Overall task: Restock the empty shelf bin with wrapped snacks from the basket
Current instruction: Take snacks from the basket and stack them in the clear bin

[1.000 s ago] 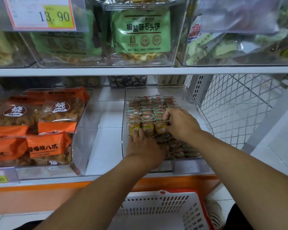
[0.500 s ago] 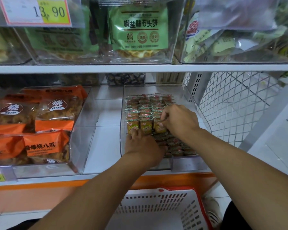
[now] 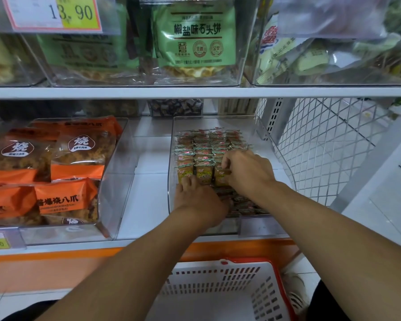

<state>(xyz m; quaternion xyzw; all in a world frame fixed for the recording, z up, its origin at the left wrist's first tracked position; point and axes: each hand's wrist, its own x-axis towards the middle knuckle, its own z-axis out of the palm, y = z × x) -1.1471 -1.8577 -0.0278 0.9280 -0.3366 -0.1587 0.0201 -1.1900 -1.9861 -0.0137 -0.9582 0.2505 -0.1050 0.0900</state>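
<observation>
Your left hand (image 3: 198,200) lay flat against the wrapped snacks (image 3: 199,150) in the clear shelf bin (image 3: 262,133); your right hand (image 3: 245,172) pinched one front-row pack. The basket (image 3: 218,295) sat below.

orange snack bags (image 3: 65,172) | green packet (image 3: 196,35) | price tag (image 3: 52,13) 13.90

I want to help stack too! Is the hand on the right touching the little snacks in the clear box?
Touching. The head view shows the right hand with its fingers curled onto the front row of wrapped snacks inside the clear bin.
</observation>
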